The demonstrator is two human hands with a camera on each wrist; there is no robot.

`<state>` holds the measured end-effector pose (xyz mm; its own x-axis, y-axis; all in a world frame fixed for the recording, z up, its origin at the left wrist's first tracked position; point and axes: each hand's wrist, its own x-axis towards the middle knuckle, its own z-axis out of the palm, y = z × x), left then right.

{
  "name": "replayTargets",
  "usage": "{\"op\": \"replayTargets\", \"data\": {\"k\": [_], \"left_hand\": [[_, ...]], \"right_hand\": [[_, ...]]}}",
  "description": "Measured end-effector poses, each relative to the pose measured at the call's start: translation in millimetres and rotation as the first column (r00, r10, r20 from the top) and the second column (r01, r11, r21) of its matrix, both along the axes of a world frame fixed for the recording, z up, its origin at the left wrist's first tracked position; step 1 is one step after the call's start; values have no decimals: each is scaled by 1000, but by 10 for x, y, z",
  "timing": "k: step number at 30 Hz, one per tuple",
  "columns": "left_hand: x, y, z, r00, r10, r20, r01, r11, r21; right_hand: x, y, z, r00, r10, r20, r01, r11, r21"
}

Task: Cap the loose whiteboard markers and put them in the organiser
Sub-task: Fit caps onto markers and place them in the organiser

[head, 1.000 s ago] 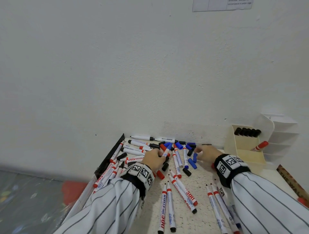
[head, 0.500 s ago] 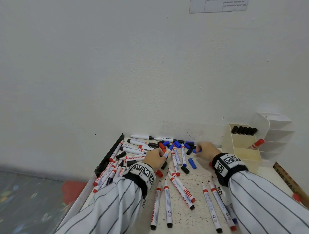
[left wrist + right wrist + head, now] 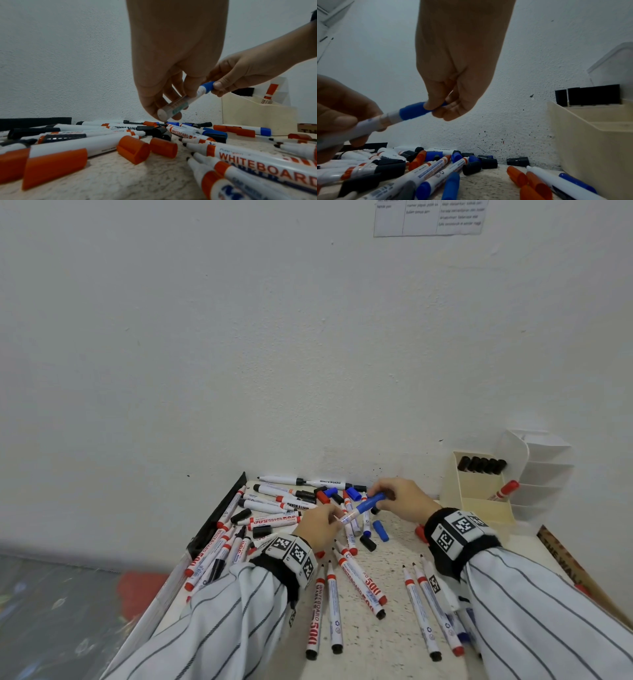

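Observation:
A blue whiteboard marker [image 3: 356, 510] [image 3: 187, 100] [image 3: 373, 123] is held in the air above the pile, between both hands. My left hand [image 3: 320, 525] [image 3: 164, 108] grips its white barrel. My right hand [image 3: 394, 498] [image 3: 443, 108] pinches the blue cap [image 3: 372, 502] [image 3: 207, 87] [image 3: 413, 111], which sits on the marker's tip end. Many loose markers [image 3: 361, 585] and loose caps [image 3: 133, 149] in red, blue and black lie scattered on the table. The cream organiser [image 3: 479, 498] [image 3: 590, 142] stands at the back right with several black-capped markers [image 3: 482, 465] and one red-capped marker [image 3: 503, 490] in it.
A speckled table top [image 3: 387, 642] ends at a white wall [image 3: 308, 354] behind. A black strip [image 3: 215, 518] runs along the table's left edge. A white tiered holder [image 3: 544, 470] stands behind the organiser. A brown box edge [image 3: 565, 563] lies at the right.
Both hands have lifted off the pile. The left hand raised a marker and the right hand brought a blue cap onto its tip.

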<state>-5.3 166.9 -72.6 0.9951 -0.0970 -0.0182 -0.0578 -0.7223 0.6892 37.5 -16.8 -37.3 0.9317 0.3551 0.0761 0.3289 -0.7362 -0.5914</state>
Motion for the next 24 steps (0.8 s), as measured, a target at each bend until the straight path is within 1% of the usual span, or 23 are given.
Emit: {"op": "replayTargets", "data": {"k": [3, 5, 8, 12, 14, 17, 18, 21, 22, 24], "left_hand": [[-23, -28, 25, 1000, -9, 4, 9, 1000, -16], [-53, -39, 48, 1000, -20, 24, 21, 998, -58], [-118, -42, 74, 997, -69, 38, 73, 989, -129], [-176, -67, 103, 988, -77, 132, 88, 993, -81], [-195, -79, 116, 981, -93, 168, 104, 993, -54], [-217, -84, 130, 971, -147, 191, 143, 989, 32], [-229, -86, 142, 969, -156, 193, 151, 988, 43], [-275, -102, 170, 969, -187, 161, 189, 982, 4], [-294, -110, 180, 970, -200, 141, 203, 979, -10], [-315, -113, 191, 971, -220, 96, 224, 974, -37]], "right_hand": [[-44, -4, -7, 996, -2, -84, 6, 999, 51], [-90, 2, 1, 992, -28, -126, 38, 996, 77], [-155, 21, 8, 992, -88, -90, 92, 995, 47], [-238, 42, 1, 989, -132, -71, 138, 987, 83], [-278, 44, 20, 987, -147, -71, 150, 987, 49], [-319, 56, 17, 982, -176, -66, 172, 983, -68], [-317, 61, 15, 980, -187, -69, 182, 981, -68], [-368, 50, 19, 986, -165, -12, 163, 980, -118], [-392, 55, 25, 980, -198, -4, 197, 975, -105], [-432, 41, 20, 976, -215, 36, 218, 968, -129]]}}
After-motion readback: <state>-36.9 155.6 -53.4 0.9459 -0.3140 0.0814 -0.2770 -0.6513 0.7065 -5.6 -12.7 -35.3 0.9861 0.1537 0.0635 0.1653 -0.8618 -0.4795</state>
